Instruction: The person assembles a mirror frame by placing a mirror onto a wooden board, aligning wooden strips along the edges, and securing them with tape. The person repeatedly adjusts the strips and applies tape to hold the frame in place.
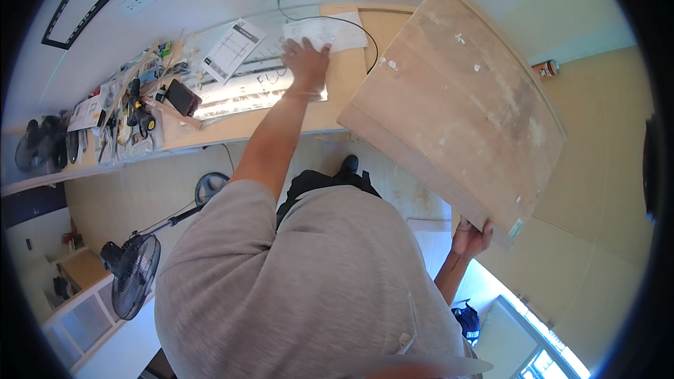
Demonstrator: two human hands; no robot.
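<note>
Big worn plywood panel (456, 109) plus a paper sheet (325, 34)

Panel's tilted, pale, scuffed with white specks, gripped at its 5 o'clock corner; the white printed sheet lies flat at its 10 o'clock.

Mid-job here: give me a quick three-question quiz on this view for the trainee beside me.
1. True or false: the right hand grips the lower edge of the plywood board.
2. What is the left hand resting on? A) the pedestal fan B) the papers on the workbench C) the spray can
3. Fill in: the clutter of small tools lies toward the person's ____ along the workbench.

Key: 1 true. 2 B. 3 left.
</note>
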